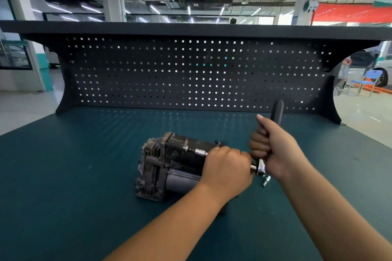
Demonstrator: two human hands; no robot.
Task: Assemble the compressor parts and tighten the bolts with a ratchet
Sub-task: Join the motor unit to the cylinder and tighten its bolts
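A dirty black compressor [169, 165] lies on its side on the green bench mat [84, 186]. My left hand [227, 167] is curled around the ratchet's extension bar just right of the compressor; a silver socket [200, 151] pokes out from under it against the compressor's top edge. My right hand [273, 146] grips the black ratchet handle [277, 112], which points up and away. The chrome ratchet head [260, 168] shows between the two hands. A small loose bolt [266, 180] lies on the mat just below the ratchet head.
A black pegboard back panel [191, 74] with a shelf on top closes off the far edge of the bench. Beyond it is a workshop floor with a blue chair [369, 80] at the right.
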